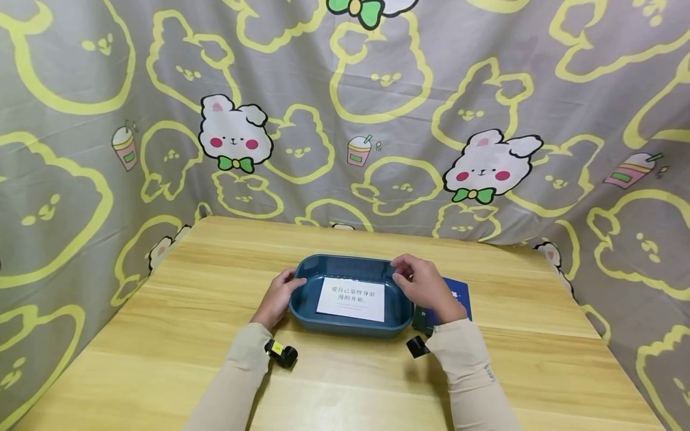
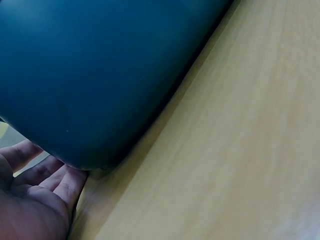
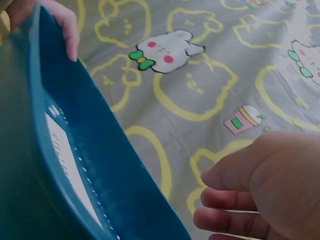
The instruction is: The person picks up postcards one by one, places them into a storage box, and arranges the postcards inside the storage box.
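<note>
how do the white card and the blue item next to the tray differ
The white card lies inside the tray; the blue item lies outside it, on the table. The card carries dark print on white, the blue item white marks on blue. The card's face is uncovered, while the right hand partly hides the blue item. Both bear markings.

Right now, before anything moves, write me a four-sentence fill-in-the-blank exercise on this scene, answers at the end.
The card inside the tray is coloured ____.
The person's ____ hand grips the tray.
In the head view, the blue booklet lies to the tray's ____.
The bows on the curtain are ____.
Missing words: white; left; right; green.
</note>
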The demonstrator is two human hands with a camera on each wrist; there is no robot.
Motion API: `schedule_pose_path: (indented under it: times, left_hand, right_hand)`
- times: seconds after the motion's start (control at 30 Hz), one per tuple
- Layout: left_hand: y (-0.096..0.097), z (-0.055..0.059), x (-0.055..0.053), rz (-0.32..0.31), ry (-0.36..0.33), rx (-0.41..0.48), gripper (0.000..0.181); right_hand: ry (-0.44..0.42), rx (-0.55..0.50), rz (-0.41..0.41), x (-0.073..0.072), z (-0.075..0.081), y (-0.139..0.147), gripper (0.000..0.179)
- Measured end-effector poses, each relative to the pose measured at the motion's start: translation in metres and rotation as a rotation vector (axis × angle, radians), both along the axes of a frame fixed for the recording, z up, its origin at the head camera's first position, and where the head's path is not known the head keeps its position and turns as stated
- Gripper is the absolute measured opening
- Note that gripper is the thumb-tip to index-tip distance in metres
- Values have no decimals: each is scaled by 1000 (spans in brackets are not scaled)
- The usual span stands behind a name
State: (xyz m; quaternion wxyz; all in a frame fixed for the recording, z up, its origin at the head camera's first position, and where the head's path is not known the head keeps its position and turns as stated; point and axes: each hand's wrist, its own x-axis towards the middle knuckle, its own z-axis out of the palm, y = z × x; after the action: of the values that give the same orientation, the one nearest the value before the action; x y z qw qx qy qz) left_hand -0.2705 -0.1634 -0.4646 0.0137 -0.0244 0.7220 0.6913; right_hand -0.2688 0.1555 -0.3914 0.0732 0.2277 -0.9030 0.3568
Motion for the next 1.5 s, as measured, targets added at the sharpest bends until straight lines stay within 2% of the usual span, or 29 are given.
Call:
schedule_pose_path:
  times: [0.13, 0.33, 0.37, 0.47, 0.67, 0.83, 1.1, 1.37, 1.5]
  left_hand:
    - [0, 2, 0, 3, -1, 2, 41]
    - [0, 4, 1, -5, -20, 1, 41]
    - [1, 8, 3, -10, -27, 3, 41]
    - [2, 8, 3, -11, -31, 1, 41]
    - [3, 4, 1, -3, -26, -6, 41]
    - [2, 3, 0, -7, -32, 0, 41]
    - [1, 0, -1, -13, -40, 2, 40]
    - [2, 0, 1, -3, -28, -3, 39]
    - [3, 3, 1, -2, -25, 4, 39]
  right_hand:
    - [17, -11, -61, -2, 2, 9, 22]
    - [-9, -34, -138, -3, -2, 20, 22]
    - [-15, -37, -151, -3, -3, 22, 23]
    - [-29, -33, -175, -3, -4, 28, 23]
    - [-90, -20, -206, -3, -7, 41, 27]
    - [-129, -20, -264, -8, -15, 50, 27]
    - [-238, -32, -364, -10, -28, 58, 31]
    - [-316, -22, -474, -9, -29, 63, 41]
    - [-347, 8, -502, -9, -29, 68, 45]
